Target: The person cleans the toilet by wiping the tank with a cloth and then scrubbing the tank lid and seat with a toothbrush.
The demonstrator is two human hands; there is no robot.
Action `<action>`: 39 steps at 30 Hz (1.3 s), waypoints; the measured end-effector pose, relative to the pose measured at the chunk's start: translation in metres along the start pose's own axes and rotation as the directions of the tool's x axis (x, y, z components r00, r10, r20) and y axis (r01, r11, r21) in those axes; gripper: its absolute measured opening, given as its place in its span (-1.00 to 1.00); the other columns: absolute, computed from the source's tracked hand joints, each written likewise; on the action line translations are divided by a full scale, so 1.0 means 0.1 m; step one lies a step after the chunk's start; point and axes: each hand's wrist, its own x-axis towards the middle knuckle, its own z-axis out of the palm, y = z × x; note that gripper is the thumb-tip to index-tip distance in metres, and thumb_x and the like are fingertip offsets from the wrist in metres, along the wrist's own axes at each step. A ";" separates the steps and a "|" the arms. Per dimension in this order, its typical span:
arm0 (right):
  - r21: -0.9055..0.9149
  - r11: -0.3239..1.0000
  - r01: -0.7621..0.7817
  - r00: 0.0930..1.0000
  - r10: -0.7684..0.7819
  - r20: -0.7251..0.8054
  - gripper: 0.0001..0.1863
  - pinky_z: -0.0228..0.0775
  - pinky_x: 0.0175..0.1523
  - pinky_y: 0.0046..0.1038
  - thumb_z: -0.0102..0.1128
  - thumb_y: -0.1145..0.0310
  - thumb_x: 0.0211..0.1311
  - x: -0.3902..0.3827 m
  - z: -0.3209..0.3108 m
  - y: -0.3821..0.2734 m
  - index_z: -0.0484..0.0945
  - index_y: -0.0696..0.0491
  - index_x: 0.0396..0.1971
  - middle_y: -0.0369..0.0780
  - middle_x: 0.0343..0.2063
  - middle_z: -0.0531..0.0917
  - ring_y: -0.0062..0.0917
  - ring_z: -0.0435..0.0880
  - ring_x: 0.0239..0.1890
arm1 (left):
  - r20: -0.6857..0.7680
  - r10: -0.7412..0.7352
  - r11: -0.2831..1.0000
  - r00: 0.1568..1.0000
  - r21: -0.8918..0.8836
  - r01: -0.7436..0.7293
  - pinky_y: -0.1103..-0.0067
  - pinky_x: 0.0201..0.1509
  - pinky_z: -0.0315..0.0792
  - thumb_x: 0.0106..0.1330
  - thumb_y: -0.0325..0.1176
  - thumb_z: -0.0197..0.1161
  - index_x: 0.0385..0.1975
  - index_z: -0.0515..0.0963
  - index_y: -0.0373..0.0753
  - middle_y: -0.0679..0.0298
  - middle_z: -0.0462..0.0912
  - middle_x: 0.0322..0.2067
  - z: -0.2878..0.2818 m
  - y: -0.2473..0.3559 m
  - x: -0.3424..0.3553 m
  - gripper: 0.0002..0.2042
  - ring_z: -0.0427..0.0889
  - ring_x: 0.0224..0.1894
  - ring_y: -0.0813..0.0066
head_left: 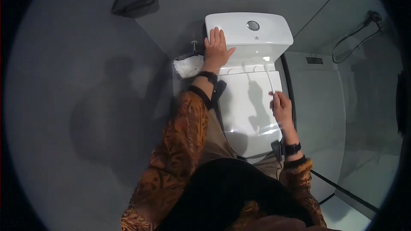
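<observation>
My left hand (217,49) rests with fingers spread on the left front of the white cistern (272,32) of a toilet, below and left of its round flush button (253,25). My right hand (281,108) grips a thin white-handled tool (270,78) over the right side of the closed toilet lid (235,98). The tool points up toward the cistern's front, where its white end is too small to identify. Dark devices are strapped to both my wrists.
A bin with a white liner or paper (188,66) sits left of the cistern. A dark corner shelf (135,2) is high at the left. To the right are a glass shower partition, a floor drain (314,60) and a hand shower with a hose (373,19).
</observation>
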 end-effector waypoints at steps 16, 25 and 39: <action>0.120 0.936 -0.331 0.941 0.318 0.114 -0.76 -0.01 -0.73 -0.65 -0.03 0.28 0.26 1.90 0.74 -0.24 0.53 0.13 -0.45 -0.37 -0.73 0.42 -0.76 0.21 -0.79 | -0.095 -0.599 0.772 0.795 -0.330 0.543 0.17 0.38 -0.15 0.40 -0.07 -0.23 0.29 -0.05 -0.39 -0.01 -0.03 0.32 0.14 -0.10 0.60 -0.39 -0.11 0.38 0.10; 0.138 0.933 -0.331 0.939 0.310 0.150 -0.72 -0.02 -0.72 -0.68 -0.07 0.23 0.29 2.01 0.79 -0.32 0.52 0.09 -0.48 -0.40 -0.74 0.37 -0.76 0.22 -0.78 | -0.188 -0.624 0.772 0.759 -0.301 0.560 0.24 0.37 -0.07 0.39 -0.06 -0.25 0.25 0.07 -0.42 -0.03 0.10 0.28 0.19 -0.09 0.61 -0.41 0.06 0.34 0.12; -0.184 0.983 -0.018 0.953 0.073 0.295 -0.70 0.01 -0.76 -0.59 -0.06 0.27 0.21 2.36 1.00 -0.60 0.55 0.15 -0.54 -0.31 -0.80 0.41 -0.68 0.24 -0.83 | -0.312 -0.602 0.792 0.735 -0.353 0.498 0.31 0.08 0.37 0.31 -0.24 -0.04 0.07 0.28 -0.46 -0.07 0.44 0.01 0.21 -0.07 0.54 -0.55 0.47 0.02 0.04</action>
